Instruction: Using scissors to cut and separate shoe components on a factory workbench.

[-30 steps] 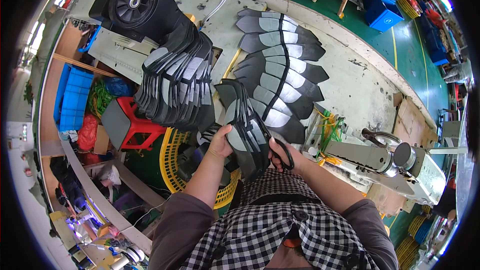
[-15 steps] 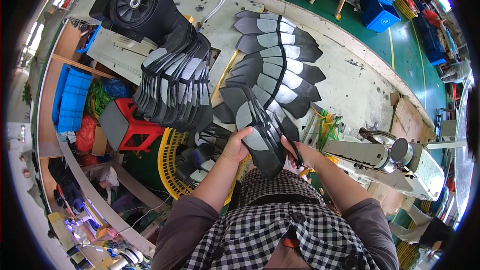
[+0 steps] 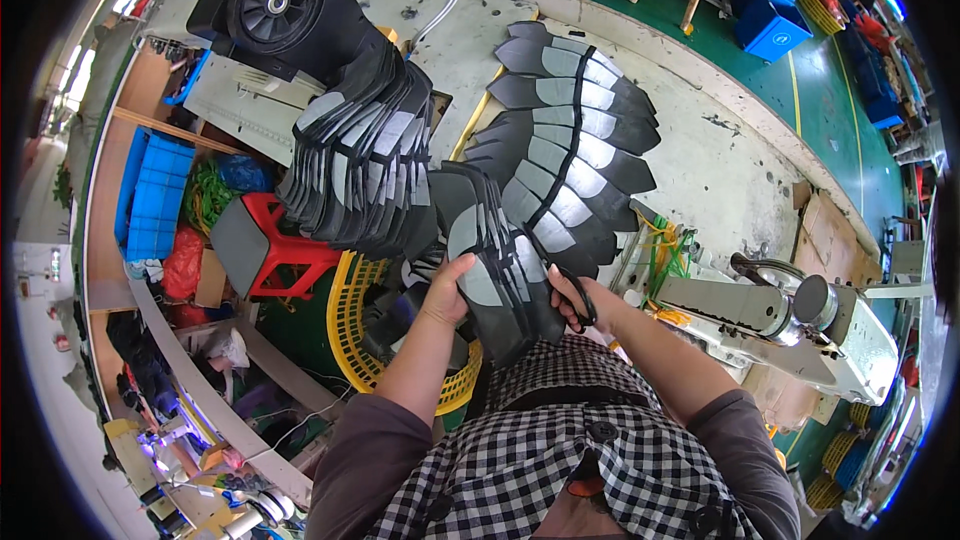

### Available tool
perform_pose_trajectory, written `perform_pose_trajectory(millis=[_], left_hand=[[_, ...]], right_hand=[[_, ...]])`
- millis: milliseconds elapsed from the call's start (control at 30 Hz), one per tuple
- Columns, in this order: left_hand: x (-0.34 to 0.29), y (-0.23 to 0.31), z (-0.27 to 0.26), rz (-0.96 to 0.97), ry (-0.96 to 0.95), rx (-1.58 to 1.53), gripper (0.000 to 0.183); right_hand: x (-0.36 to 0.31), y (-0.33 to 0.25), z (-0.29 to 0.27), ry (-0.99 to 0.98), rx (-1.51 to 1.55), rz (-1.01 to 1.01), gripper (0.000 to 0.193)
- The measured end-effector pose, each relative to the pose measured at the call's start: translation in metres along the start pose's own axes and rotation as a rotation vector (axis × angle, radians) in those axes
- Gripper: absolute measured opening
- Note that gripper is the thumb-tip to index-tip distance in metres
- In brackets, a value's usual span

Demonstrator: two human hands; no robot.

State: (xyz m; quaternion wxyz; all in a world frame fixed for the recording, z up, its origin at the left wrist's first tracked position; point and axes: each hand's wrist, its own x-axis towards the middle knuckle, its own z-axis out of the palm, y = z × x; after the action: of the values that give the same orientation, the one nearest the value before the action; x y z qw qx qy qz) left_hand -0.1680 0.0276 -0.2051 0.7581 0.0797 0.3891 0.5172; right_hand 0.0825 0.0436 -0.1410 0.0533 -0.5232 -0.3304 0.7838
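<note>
Over my lap, just off the near edge of the table (image 3: 720,170), I hold a stack (image 3: 495,275) of black and grey cut pieces, shaped like shoe parts. My left hand (image 3: 448,290) is closed around its left side, thumb on top and fingers underneath. My right hand (image 3: 572,298) has its fingers through the loops of black scissors (image 3: 570,285); the blades run up along the stack's right edge, and I cannot tell whether they are open or shut.

As I judge it, much is already laid out: a long chain (image 3: 565,155) of the same pieces lies fanned in overlapping rows across the table, joined down the middle by what looks like a dark seam, its near end reaching my stack. Another heap (image 3: 360,165) of pieces hangs to the left, below a black machine (image 3: 275,5) with a round wheel. Below my left arm a yellow basket (image 3: 355,325) holds a few loose pieces. So the stack in my hands looks like the part now being worked, with the chain and the heap perhaps left to go through; I cannot tell which of these are finished.
</note>
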Motion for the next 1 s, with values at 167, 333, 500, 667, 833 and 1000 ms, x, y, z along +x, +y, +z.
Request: perform_pose_trajectory(millis=[167, 333, 500, 667, 833, 1000], left_hand=[[-0.023, -0.007, 0.013, -0.024, 0.045, -0.083, 0.060], [-0.016, 0.006, 0.032, 0.127, -0.156, 0.117, 0.080], [0.043, -0.009, 0.040, 0.112, 0.172, 0.136, 0.105], [0.038, -0.021, 0.084, 0.116, 0.332, 0.035, 0.084], [0.030, -0.008, 0.091, -0.190, 0.118, -0.117, 0.046], [0.029, -0.011, 0.072, -0.175, 0.059, -0.115, 0.046]], right_hand=[[-0.011, 0.008, 0.000, 0.149, 0.039, -0.032, 0.069], [-0.019, -0.012, -0.029, 0.137, 0.016, 0.055, 0.073], [0.006, -0.026, -0.036, 0.121, -0.142, 0.126, 0.071], [0.005, -0.032, -0.041, 0.098, -0.236, 0.112, 0.078], [0.017, -0.026, -0.035, 0.161, -0.222, 0.054, 0.077], [0.026, -0.002, -0.024, 0.251, -0.055, 0.000, 0.069]])
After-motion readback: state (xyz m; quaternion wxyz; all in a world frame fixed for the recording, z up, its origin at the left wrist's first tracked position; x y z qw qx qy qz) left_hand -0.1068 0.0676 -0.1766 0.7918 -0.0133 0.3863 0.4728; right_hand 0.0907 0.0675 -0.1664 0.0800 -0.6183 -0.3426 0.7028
